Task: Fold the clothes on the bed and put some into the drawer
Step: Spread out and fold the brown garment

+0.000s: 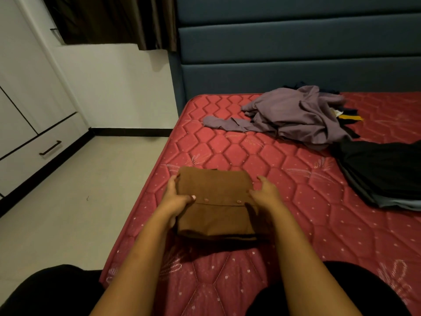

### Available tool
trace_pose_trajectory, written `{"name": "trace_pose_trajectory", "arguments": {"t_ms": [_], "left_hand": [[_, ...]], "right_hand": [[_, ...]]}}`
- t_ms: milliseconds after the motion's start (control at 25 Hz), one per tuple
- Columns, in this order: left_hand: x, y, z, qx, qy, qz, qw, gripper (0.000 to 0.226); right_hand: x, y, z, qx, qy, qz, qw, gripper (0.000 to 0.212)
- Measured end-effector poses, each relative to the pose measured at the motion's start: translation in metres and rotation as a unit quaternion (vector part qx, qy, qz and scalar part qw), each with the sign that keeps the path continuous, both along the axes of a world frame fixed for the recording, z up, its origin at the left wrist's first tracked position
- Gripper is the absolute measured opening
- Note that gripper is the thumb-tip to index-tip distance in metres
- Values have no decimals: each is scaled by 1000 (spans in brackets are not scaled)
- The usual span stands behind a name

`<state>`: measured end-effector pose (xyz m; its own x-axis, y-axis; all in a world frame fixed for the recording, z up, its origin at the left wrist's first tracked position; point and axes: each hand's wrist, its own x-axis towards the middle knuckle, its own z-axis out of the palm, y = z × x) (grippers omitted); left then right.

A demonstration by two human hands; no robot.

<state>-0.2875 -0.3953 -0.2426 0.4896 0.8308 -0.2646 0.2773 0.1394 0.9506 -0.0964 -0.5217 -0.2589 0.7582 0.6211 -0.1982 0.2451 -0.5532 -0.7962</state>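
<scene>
Garment (216,197), brown, folded into a thick rectangle with two small buttons showing on top, is sitting on the near left part of the red quilted mattress (284,179), close to its left edge. Whether it is lying flat or is slightly raised at the near end cannot be told.

Left hand (176,197) is gripping the left side, thumb pressing on top, fingers curling round the edge. Right hand (265,192) is holding the right side, thumb on the cloth, fingers curving along the edge.

Purple clothes (300,112) are lying crumpled further up the mattress, well apart from the hands. Black cloth (382,169) is spreading out at the right, just below the purple heap.

Blue padded headboard (296,53) is standing behind the mattress. White drawer (34,156) with a dark bar handle is sitting closed at the far left, across the pale floor (91,190).
</scene>
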Motion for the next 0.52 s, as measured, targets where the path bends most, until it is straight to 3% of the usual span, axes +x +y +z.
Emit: {"name": "trace_pose_trajectory", "arguments": {"t_ms": [80,160,240,320,360,440,520], "left_hand": [[20,-17,33,22,-62,-20,998,76],[56,-46,68,21,-129,-95,987,74],[100,-90,92,-40,-171,-225,958,61],[142,-131,86,-70,-156,-332,928,51],[159,-142,68,-51,-126,-340,930,48],[183,-148,17,6,-42,-265,963,43],[180,-136,-31,73,68,-160,982,44]], "right_hand": [[-2,-16,47,121,168,27,978,43],[2,-37,85,168,238,71,954,35],[21,-63,99,228,234,74,942,39],[58,-97,91,241,158,-24,957,41],[80,-117,78,194,92,-100,972,46],[123,-156,43,3,-51,-241,969,57],[140,-164,9,-154,-69,-251,953,59]]}}
